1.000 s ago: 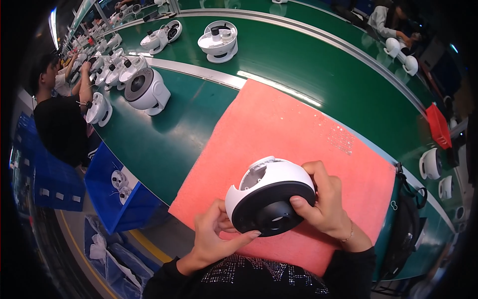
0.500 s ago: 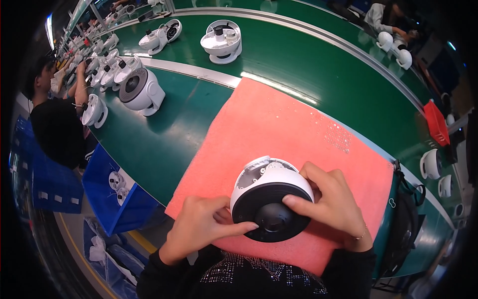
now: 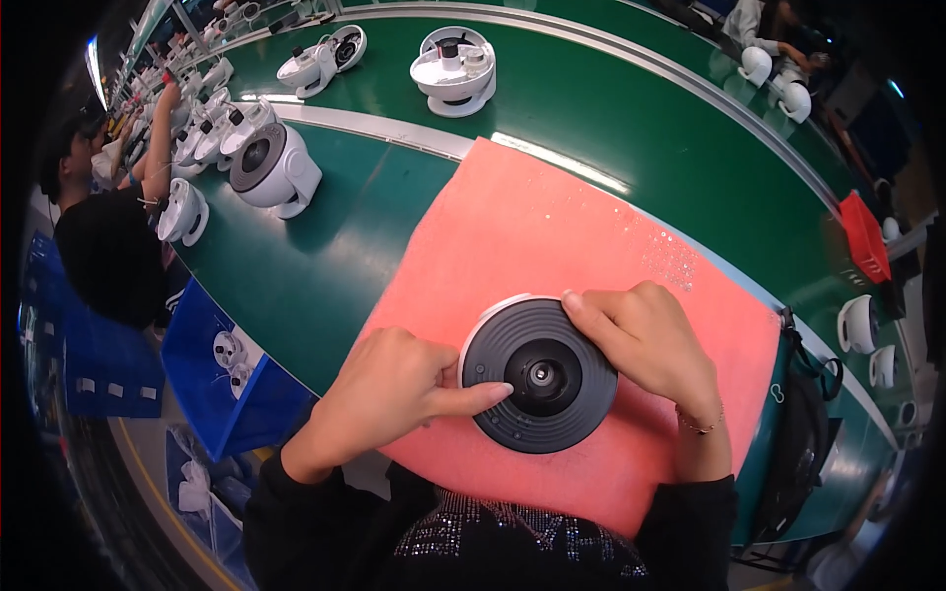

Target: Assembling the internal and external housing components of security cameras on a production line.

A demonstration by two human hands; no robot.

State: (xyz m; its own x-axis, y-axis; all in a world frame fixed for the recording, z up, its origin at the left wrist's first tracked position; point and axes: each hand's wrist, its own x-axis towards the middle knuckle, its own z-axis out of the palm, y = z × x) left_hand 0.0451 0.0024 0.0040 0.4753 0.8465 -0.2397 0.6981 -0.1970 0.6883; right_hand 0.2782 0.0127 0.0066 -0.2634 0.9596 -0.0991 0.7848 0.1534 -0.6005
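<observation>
Device (image 3: 542,374), one, round: ridged dark grey face, black recessed centre with a small lens-like piece, sliver of white casing showing along the upper left edge. Location, as I view it from afar: between both hands, over a coral mat (image 3: 512,227), face turned up toward my camera. Whether its underside meets the mat, I cannot tell.

Left hand (image 3: 394,379): fingers curled in narrow at the device's left edge, thumb laid across the face with its tip beside the recess.

Right hand (image 3: 645,335): gripping the device's upper right side, thumb on the rim, the other fingers bent behind it, their tips hidden from me. Thin bracelet (image 3: 702,428) at the wrist.

Surroundings, as I list them. Green table (image 3: 345,197), under the mat. White unit with a ringed dark face (image 3: 271,167), tilted, left of the mat. Open white shell (image 3: 182,212), near that unit. Open white housing with a black knob (image 3: 453,74), on the far green surface (image 3: 591,108). Blue bin (image 3: 212,394), lower left, white parts inside. Red tray (image 3: 864,241), far right. Black bag (image 3: 800,443), right of the mat. Co-worker in black (image 3: 108,256), at left, one arm raised.
</observation>
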